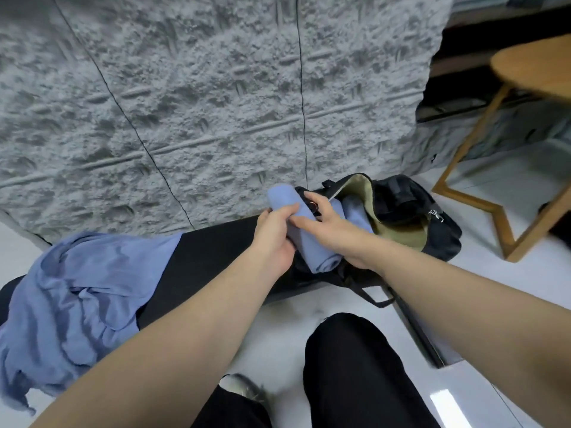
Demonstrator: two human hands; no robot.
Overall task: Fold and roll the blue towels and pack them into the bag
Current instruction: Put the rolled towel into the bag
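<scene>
Both the left hand (273,234) and right hand (332,230) grasp a rolled towel (304,239) at the open bag's (401,223) near edge. If either grip loosens, the roll may unravel, or snag on the rim.

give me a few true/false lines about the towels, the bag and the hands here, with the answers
1. Both hands grip the rolled blue towel. True: the left hand and right hand both hold it.
2. The black bag is zipped shut. False: it lies open, its tan lining showing.
3. Another rolled blue towel already sits inside the bag. True.
4. The loose blue towels lie folded in a neat stack. False: they lie in a crumpled heap on the left.
5. The wooden stool stands left of the bag. False: it stands to the right.
</scene>
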